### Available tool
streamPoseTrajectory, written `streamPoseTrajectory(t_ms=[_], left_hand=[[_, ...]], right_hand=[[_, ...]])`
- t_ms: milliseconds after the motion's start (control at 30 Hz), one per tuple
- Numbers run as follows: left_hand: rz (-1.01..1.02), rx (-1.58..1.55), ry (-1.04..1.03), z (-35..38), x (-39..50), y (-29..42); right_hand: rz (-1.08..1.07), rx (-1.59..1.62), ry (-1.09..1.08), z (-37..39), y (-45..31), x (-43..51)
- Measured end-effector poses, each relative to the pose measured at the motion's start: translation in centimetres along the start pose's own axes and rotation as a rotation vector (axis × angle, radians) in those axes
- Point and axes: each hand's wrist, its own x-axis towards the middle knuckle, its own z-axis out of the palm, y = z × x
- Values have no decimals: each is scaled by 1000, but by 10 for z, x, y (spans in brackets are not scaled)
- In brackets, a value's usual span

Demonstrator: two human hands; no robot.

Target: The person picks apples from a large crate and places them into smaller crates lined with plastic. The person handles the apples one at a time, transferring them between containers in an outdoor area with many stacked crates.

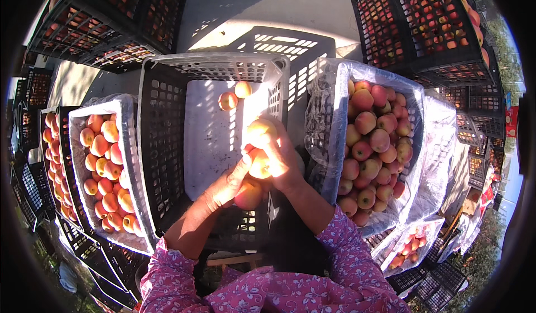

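Over the right part of a black plastic crate (161,145) with a pale liner, my two hands are close together in bright sun. My right hand (287,154) is closed around two apples, an upper one (261,132) and a lower one (259,165). The fingers of my left hand (232,179) reach the left side of the lower apple; glare hides whether they grip it. Just below the hands lies another red-yellow apple (248,194). Two loose apples, one red-striped (228,101) and one yellower (243,89), rest on the liner near the crate's far end.
On the right stands a lined crate (341,137) heaped with apples; plastic film covers its edges. A foam-lined crate (75,145) of apples is on the left. Stacked black crates full of apples stand at the upper left (121,15) and upper right (412,32).
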Motion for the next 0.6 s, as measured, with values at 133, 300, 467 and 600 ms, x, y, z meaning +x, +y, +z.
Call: streamPoseTrajectory(t_ms=[133, 300, 467, 600], left_hand=[[-62, -74, -223, -16, -13, -10], [-38, -429, -61, -42, -23, -9], [-17, -426, 163, -78, -41, -13], [15, -387, 249, -78, -49, -11]], right_hand=[[30, -36, 14, -11, -39, -32], [44, -103, 191, -74, -72, -111], [38, -465, 654, -164, -98, -170], [-106, -1250, 781, -217, -127, -140]])
